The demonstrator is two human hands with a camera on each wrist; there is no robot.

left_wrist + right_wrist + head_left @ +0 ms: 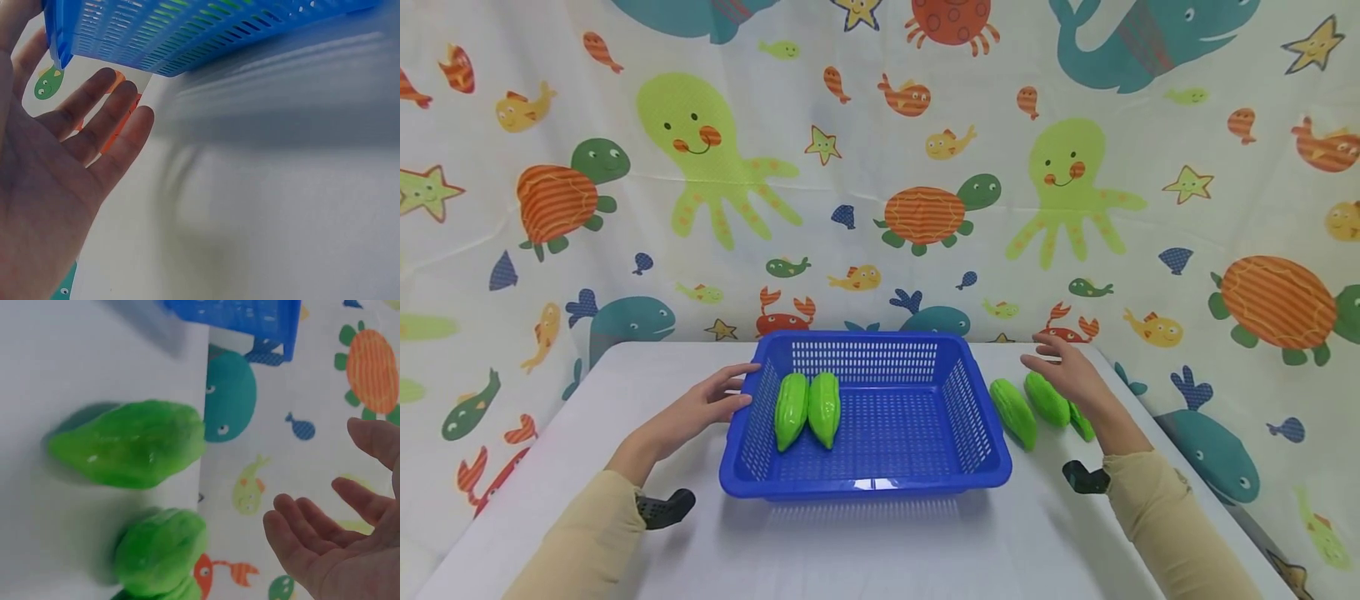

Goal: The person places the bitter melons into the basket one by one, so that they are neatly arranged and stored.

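Blue perforated plastic basket [880, 417] sits mid white surface [850, 550], two ridged green plastic gourds [807, 408] inside at its left. Left hand [703, 408] flat, fingers straight, at the basket's left wall; left wrist view alone shows the open palm [50, 187] just under the basket rim [187, 31]. Right hand [1067, 371], fingers relaxed and apart, grip on nothing, hovers over three loose green gourds [1037, 408]; right wrist view shows two gourds [128, 444] clearly apart from the palm [337, 550]. No readable writing; sea-creature cloth [880, 167] behind.

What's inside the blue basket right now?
Two green gourds lie side by side at the left end of the basket; the rest of its floor shows bare. The near wall hides only a thin strip of floor.
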